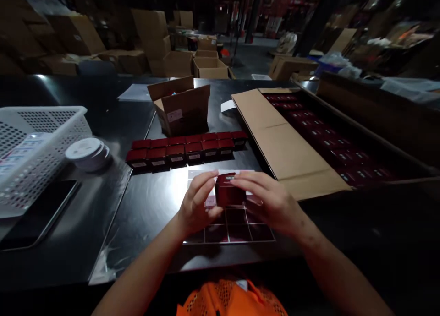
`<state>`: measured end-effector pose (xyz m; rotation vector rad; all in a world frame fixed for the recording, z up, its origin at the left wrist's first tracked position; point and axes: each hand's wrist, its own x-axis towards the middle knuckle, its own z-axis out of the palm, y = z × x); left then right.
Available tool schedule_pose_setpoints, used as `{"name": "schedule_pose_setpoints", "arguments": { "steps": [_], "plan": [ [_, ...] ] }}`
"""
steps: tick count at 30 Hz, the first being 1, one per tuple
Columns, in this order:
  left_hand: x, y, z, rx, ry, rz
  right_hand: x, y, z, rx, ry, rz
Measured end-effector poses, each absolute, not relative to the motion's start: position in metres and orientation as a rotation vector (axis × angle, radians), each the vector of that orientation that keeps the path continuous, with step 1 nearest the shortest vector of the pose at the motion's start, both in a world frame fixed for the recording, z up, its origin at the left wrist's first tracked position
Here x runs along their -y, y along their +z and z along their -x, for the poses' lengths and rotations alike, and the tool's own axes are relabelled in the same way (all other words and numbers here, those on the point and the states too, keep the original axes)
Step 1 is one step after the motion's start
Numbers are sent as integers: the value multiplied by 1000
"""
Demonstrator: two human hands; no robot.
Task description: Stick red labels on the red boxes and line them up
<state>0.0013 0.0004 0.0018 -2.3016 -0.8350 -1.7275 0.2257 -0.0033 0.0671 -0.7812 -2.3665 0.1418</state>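
Note:
A small dark red box [229, 193] is held between my two hands, above a sheet of dark red square labels [237, 232] on the metal table. My left hand [198, 200] grips its left side, thumb low and fingers at the upper edge. On the other side, my right hand [270, 198] has its fingers over the top and right edge; its thumb is blurred. Just beyond the sheet stand two rows of similar dark red boxes [176, 155], with white barcode labels on their front faces.
Behind the rows stands an open cardboard box [185, 110]. At right, a large open carton [285, 142] holds many dark red boxes. A white plastic basket [74, 123], a roll of white labels [85, 152] and a phone [37, 215] lie at left.

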Motion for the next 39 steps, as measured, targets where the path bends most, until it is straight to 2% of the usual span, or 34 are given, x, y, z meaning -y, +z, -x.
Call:
{"name": "schedule_pose_setpoints", "arguments": {
  "steps": [5,9,18,24,30,39],
  "plan": [
    [-8,2,4,1163,-1454,2401,-61,65,-265,2001,375,1350],
    [-13,-9,2,1297,-1302,2479,-115,49,-279,1928,547,1499],
    [-19,-19,0,1303,-1191,2528,-183,29,-266,2126,486,1502],
    [-17,-17,-2,1263,-1148,2548,-178,45,-267,2268,302,1437],
    [-15,-15,-3,1258,-1101,2605,-177,66,-266,2442,248,1373],
    [-17,-18,-3,1273,-1124,2613,-190,44,-240,2510,228,1230]
  ]
}}
